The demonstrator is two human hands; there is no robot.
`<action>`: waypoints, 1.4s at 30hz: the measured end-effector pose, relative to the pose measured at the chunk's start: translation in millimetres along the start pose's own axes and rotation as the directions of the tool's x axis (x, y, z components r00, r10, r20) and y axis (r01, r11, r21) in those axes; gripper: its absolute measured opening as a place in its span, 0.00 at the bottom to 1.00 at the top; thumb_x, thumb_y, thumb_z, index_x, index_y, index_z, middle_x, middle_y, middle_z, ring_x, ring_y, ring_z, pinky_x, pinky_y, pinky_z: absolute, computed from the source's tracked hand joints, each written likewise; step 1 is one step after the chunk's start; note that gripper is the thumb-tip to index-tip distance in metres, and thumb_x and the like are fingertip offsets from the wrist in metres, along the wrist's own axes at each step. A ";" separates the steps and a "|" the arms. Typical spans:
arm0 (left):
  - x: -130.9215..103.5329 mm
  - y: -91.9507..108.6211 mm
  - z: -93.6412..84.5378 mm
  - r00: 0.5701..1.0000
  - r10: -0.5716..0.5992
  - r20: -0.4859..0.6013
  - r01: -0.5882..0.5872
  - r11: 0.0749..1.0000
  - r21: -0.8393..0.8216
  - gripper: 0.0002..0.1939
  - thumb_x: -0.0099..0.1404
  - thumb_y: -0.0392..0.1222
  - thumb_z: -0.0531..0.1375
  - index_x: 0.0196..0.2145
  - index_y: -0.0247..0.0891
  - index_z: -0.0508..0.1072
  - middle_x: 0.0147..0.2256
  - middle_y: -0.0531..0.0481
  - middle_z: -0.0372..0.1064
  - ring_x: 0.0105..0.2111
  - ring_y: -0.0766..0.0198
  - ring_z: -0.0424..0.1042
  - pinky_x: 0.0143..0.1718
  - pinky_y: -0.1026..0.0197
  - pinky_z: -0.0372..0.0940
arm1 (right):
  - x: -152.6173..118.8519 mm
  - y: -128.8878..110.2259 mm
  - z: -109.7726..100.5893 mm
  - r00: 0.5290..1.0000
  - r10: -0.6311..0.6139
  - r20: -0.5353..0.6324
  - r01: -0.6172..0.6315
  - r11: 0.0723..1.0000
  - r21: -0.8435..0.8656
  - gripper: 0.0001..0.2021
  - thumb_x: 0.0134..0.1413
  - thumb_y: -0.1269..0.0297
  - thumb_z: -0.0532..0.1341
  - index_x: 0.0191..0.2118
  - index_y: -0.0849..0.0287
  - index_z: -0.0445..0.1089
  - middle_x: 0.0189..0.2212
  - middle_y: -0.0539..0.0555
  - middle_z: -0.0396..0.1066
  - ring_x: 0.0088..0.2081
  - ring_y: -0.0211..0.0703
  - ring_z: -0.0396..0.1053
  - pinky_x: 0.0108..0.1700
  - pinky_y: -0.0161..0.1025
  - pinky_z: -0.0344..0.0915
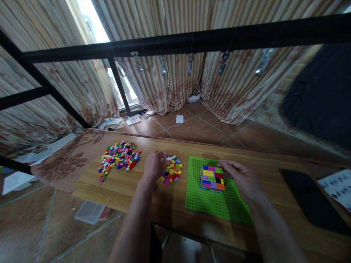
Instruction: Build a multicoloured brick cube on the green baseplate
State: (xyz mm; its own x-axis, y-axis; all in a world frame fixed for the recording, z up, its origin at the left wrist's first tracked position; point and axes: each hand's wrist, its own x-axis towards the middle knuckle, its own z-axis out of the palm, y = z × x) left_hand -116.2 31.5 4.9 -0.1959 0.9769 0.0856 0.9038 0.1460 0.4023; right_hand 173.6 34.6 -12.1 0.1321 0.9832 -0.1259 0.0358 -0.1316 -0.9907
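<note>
On the wooden table lies a green baseplate (pixel 196 197) that carries a low block of multicoloured bricks (pixel 211 178). My right hand (pixel 240 177) is at the block's back right corner, thumb and fingers pressed together; what they hold, if anything, is too small to name. My left hand (pixel 155 166) is over the left edge of a small pile of mixed bricks (pixel 173 170), fingers bent inward and their tips partly hidden. A larger pile of colourful bricks (pixel 119 157) spreads over the table farther left.
A dark flat panel (pixel 312 199) lies on the table's right side, near a printed sheet (pixel 337 188). Black metal bars (pixel 175 42) with hanging clips cross behind the table. A clear plastic container (pixel 89 212) is on the floor at the lower left.
</note>
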 end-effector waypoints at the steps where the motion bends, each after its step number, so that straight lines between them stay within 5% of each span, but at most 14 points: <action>1: 0.5 2.5 0.3 1.000 -0.015 -0.015 0.015 1.000 -0.014 0.08 0.60 0.37 0.57 0.34 0.38 0.76 0.36 0.45 0.74 0.39 0.59 0.72 0.41 0.62 0.62 | -0.1 -0.2 0.3 1.000 -0.003 0.002 0.003 1.000 0.000 0.21 0.38 0.45 0.69 0.35 0.56 0.77 0.36 0.56 0.78 0.43 0.51 0.73 0.48 0.47 0.68; 9: 7.9 29.5 16.2 1.000 -0.005 0.025 0.003 0.998 0.070 0.11 0.64 0.38 0.54 0.40 0.40 0.75 0.42 0.45 0.74 0.41 0.58 0.72 0.39 0.61 0.62 | 0.0 -0.2 1.2 0.999 -0.034 0.011 0.034 0.999 -0.006 0.21 0.37 0.45 0.70 0.33 0.56 0.78 0.34 0.55 0.78 0.41 0.50 0.73 0.48 0.47 0.66; 21: 10.9 32.9 25.5 0.998 -0.015 0.062 0.001 0.974 0.225 0.12 0.65 0.35 0.50 0.43 0.33 0.71 0.42 0.38 0.70 0.44 0.53 0.70 0.43 0.57 0.61 | -2.5 -1.6 1.3 1.000 -0.020 0.011 0.020 1.000 -0.007 0.20 0.38 0.46 0.69 0.34 0.56 0.77 0.34 0.55 0.78 0.41 0.49 0.73 0.50 0.48 0.64; 28: 7.4 41.9 9.4 0.999 0.017 -0.046 -0.024 0.984 -0.175 0.10 0.68 0.38 0.48 0.40 0.36 0.67 0.38 0.42 0.70 0.37 0.58 0.71 0.38 0.59 0.62 | -4.5 -9.3 6.1 0.997 -0.058 -0.053 0.062 0.996 0.071 0.18 0.39 0.49 0.69 0.34 0.56 0.77 0.35 0.55 0.79 0.41 0.48 0.74 0.49 0.48 0.65; 34: -25.7 72.4 17.3 0.956 0.293 0.008 -0.212 0.711 -0.670 0.06 0.67 0.40 0.51 0.36 0.38 0.65 0.29 0.53 0.65 0.29 0.65 0.69 0.31 0.64 0.62 | -11.2 -19.7 14.2 0.975 -0.222 0.022 0.219 0.971 0.090 0.14 0.48 0.53 0.66 0.37 0.55 0.76 0.36 0.54 0.79 0.40 0.46 0.75 0.47 0.46 0.68; 42: -41.1 101.2 17.0 0.894 0.447 -0.035 -0.365 0.679 -0.637 0.06 0.67 0.38 0.53 0.37 0.38 0.69 0.29 0.52 0.69 0.30 0.66 0.68 0.33 0.65 0.61 | -26.1 -35.0 11.9 0.842 -0.508 0.182 0.537 0.821 -0.193 0.10 0.54 0.59 0.64 0.42 0.50 0.76 0.41 0.52 0.76 0.46 0.46 0.71 0.51 0.46 0.64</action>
State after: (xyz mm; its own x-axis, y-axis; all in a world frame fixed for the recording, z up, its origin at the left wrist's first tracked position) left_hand -10.2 8.8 26.6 0.2162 0.9329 0.2879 0.4425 -0.3565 0.8228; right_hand 157.1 15.0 25.3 -0.0877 0.9176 0.3877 0.2911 0.3958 -0.8710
